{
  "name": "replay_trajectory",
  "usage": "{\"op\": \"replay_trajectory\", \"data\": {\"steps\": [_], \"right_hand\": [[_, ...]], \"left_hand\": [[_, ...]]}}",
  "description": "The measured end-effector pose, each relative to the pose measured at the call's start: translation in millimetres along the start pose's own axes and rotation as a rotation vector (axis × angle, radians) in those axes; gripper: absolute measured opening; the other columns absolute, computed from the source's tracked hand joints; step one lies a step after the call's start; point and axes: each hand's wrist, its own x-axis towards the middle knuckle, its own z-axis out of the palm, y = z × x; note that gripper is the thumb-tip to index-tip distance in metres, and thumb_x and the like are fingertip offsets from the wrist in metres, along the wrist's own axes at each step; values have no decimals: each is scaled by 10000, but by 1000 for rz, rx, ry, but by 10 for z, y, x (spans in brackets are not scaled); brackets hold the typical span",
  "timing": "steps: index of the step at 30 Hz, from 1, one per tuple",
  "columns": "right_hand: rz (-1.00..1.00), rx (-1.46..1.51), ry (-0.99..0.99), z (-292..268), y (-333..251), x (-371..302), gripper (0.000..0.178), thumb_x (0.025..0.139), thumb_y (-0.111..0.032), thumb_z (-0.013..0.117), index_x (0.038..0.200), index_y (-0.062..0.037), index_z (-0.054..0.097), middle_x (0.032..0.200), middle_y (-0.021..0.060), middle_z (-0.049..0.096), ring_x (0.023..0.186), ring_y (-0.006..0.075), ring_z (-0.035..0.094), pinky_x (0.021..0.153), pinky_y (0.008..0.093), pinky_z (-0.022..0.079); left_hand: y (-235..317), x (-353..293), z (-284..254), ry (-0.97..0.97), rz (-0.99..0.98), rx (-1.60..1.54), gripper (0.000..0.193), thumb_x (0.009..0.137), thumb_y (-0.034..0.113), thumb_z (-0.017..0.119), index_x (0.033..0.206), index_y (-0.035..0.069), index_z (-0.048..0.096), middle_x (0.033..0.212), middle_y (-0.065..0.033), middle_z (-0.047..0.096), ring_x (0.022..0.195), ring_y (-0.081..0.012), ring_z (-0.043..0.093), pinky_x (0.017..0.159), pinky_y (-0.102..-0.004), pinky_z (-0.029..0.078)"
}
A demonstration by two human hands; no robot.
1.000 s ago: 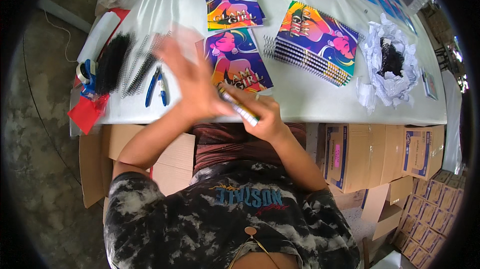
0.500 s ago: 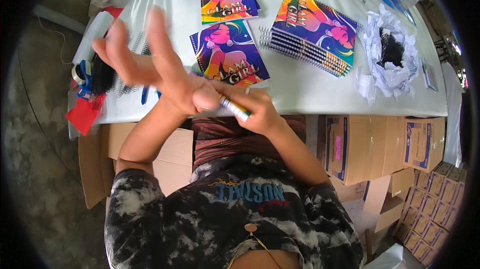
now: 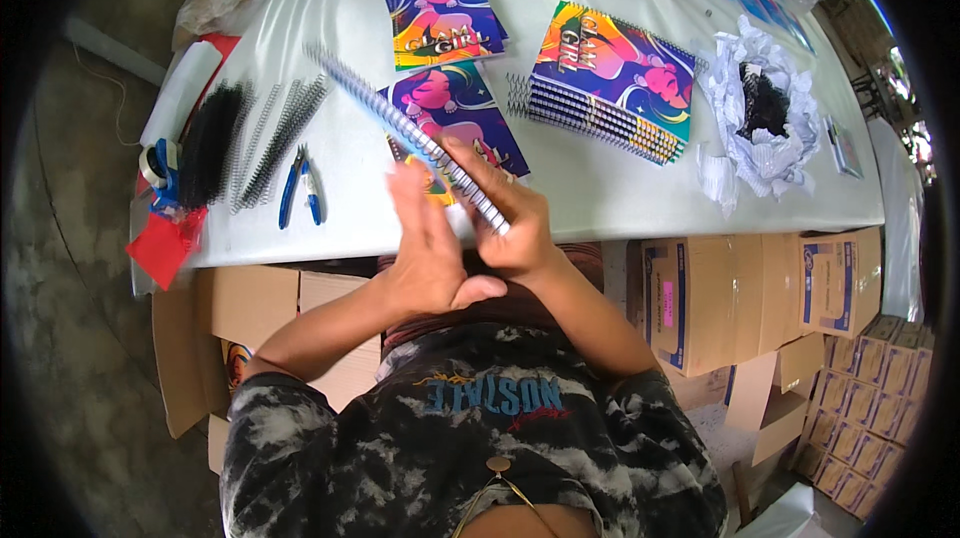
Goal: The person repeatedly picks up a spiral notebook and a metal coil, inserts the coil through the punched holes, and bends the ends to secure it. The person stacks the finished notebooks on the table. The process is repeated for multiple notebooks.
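Note:
My right hand (image 3: 515, 223) grips a spiral notebook (image 3: 430, 146) on edge, its wire coil facing up and a loose length of coil sticking out past the far end. Against the notebook's left side is my left hand (image 3: 425, 253), fingers stretched and slightly blurred, holding nothing. Just beyond, partly covered by the held notebook, lies a stack of printed covers or pages (image 3: 480, 118); a similar stack (image 3: 440, 28) sits farther back. To the right is a pile of coil-bound notebooks (image 3: 610, 83). Blue-handled pliers (image 3: 290, 188) and a blue-ended pen-like tool (image 3: 313, 200) rest left of my hands.
Loose wire coils (image 3: 285, 133) and a dark coil bundle (image 3: 212, 143) lie at the left, near a blue tape dispenser (image 3: 162, 178) and red sheet (image 3: 168, 250). Crumpled paper (image 3: 718, 138) surrounds black material at right. Cardboard boxes (image 3: 735, 298) stand below the table's front edge.
My left hand has come down from above the table to beside the notebook. The notebook, seen mostly end-on before, now shows its coil lengthwise. The pliers have come into sight.

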Motion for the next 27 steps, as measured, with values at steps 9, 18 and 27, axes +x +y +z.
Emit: {"op": "replay_trajectory", "data": {"steps": [9, 18, 27], "right_hand": [[182, -463, -116, -411, -717, 701, 356, 899, -337, 485, 977, -31, 649, 631, 155, 583, 570, 294, 567, 639, 375, 430], [501, 174, 202, -351, -356, 577, 212, 644, 67, 723, 768, 10, 561, 707, 44, 617, 645, 85, 586, 584, 231, 479], [26, -76, 705, -707, -411, 651, 317, 767, 11, 647, 1042, -8, 492, 879, 33, 557, 737, 95, 531, 650, 219, 450]], "left_hand": [[41, 777, -806, 146, -880, -726, 199, 884, 135, 570, 969, -31, 641, 886, -89, 655, 794, -118, 605, 742, -252, 487], [-394, 883, -520, -43, -711, -1135, 141, 772, -30, 595, 902, 23, 613, 819, -7, 590, 726, -62, 540, 676, -209, 445], [-399, 1330, -621, 204, -230, 126, 561, 751, 251, 738, 1165, -29, 485, 1053, -107, 555, 912, -174, 560, 789, -281, 459]]}}
